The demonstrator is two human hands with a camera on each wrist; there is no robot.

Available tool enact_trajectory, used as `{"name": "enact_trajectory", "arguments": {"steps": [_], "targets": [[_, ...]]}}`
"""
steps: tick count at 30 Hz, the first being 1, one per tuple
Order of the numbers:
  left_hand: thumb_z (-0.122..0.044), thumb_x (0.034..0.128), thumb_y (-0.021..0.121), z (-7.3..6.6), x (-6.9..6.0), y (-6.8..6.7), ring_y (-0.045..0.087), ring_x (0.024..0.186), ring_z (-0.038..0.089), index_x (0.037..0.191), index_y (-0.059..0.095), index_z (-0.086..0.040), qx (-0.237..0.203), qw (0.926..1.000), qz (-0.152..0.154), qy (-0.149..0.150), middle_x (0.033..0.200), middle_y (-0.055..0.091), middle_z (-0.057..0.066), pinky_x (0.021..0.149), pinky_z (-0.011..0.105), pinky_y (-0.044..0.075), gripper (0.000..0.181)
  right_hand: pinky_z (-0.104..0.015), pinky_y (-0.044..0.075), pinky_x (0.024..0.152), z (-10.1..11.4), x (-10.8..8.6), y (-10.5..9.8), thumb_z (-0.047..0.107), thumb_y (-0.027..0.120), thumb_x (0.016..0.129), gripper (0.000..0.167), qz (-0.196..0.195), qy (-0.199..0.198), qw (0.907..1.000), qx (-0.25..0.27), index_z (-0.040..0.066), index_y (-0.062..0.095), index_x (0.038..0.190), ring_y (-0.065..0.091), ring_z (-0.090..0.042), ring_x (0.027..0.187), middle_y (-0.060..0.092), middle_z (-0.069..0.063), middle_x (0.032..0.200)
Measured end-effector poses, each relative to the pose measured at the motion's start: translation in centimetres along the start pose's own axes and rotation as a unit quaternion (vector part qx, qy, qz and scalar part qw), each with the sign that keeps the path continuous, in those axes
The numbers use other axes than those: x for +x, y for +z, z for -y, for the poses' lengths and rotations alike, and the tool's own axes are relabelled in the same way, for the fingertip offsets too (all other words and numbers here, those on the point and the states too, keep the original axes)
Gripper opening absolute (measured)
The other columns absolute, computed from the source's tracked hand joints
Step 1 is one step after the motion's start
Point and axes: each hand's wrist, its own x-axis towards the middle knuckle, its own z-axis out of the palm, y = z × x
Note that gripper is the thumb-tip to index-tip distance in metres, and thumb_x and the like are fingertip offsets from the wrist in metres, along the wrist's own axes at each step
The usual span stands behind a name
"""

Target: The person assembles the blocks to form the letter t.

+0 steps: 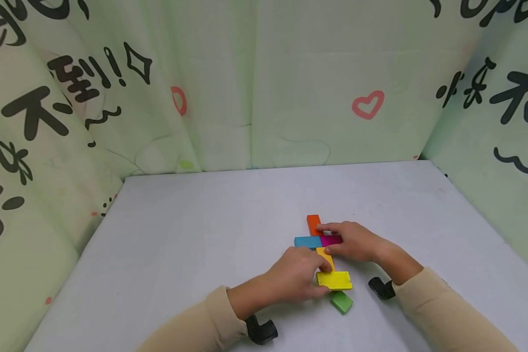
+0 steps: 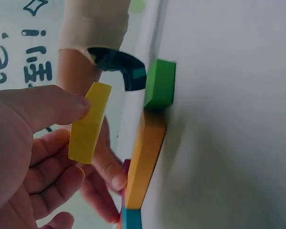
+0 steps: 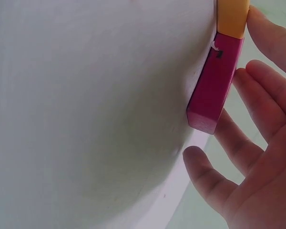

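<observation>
My left hand [image 1: 296, 275] pinches a bright yellow block [image 1: 336, 280] between thumb and fingers. In the left wrist view this yellow block [image 2: 90, 126] is raised off the table. Below it on the table lie an amber block [image 1: 328, 259] and a green block [image 1: 342, 302], end to end. Beyond the amber block, a blue block [image 1: 307, 242] and a magenta block [image 1: 330, 240] form a crosswise row, with an orange-red block [image 1: 313, 224] past them. My right hand [image 1: 356, 240] rests its spread fingers along the magenta, amber and orange-red blocks; its thumb [image 3: 271, 40] touches the amber one.
The white table [image 1: 193, 230] extends around the blocks. Light green curtains [image 1: 299, 88] with black writing and red hearts hang behind it and at both sides. A black device [image 1: 260, 331] sits at the left wrist, another black device [image 1: 382, 288] at the right.
</observation>
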Motion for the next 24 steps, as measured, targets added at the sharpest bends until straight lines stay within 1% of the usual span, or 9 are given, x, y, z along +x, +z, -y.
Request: {"name": "enact_trajectory", "arguments": {"steps": [2, 8, 14, 24], "targets": [[-0.038, 0.0847, 0.080, -0.4, 0.2, 0.4, 0.054, 0.090, 0.001, 0.112, 0.074, -0.020, -0.004, 1.0000, 0.002, 0.007, 0.100, 0.068, -0.016, 0.081, 0.021, 0.041, 0.033, -0.053, 0.049, 0.095, 0.0, 0.0, 0.0, 0.034, 0.075, 0.090, 0.062, 0.002, 0.004, 1.0000, -0.003, 0.010, 0.054, 0.144, 0.055, -0.036, 0.118, 0.062, -0.015, 0.130], [-0.041, 0.0838, 0.081, -1.7, 0.6, 1.4, 0.051, 0.092, -0.003, 0.114, 0.074, -0.023, -0.036, 0.9989, 0.028, 0.005, 0.100, 0.067, -0.021, 0.078, 0.020, 0.036, 0.035, -0.055, 0.048, 0.095, 0.2, 0.1, 0.1, 0.029, 0.076, 0.090, 0.060, -0.001, 0.008, 0.9999, -0.014, 0.010, 0.056, 0.143, 0.055, -0.038, 0.119, 0.062, -0.016, 0.130], [-0.043, 0.0850, 0.079, -2.7, 0.9, 2.3, 0.050, 0.092, -0.005, 0.115, 0.074, -0.024, -0.032, 0.9986, 0.033, 0.025, 0.099, 0.067, -0.023, 0.074, 0.017, 0.031, 0.036, -0.055, 0.048, 0.095, 0.2, 0.3, 0.0, 0.027, 0.076, 0.090, 0.057, 0.002, 0.007, 0.9998, -0.020, 0.011, 0.058, 0.141, 0.055, -0.038, 0.118, 0.063, -0.015, 0.128], [-0.043, 0.0863, 0.078, -3.6, 1.6, 3.3, 0.048, 0.095, -0.004, 0.115, 0.074, -0.026, -0.038, 0.9981, 0.035, 0.033, 0.099, 0.066, -0.025, 0.076, 0.020, 0.030, 0.034, -0.053, 0.049, 0.094, 0.4, 0.4, -0.3, 0.027, 0.077, 0.088, 0.057, 0.006, 0.006, 0.9996, -0.025, 0.010, 0.059, 0.140, 0.056, -0.038, 0.117, 0.063, -0.016, 0.127]]}}
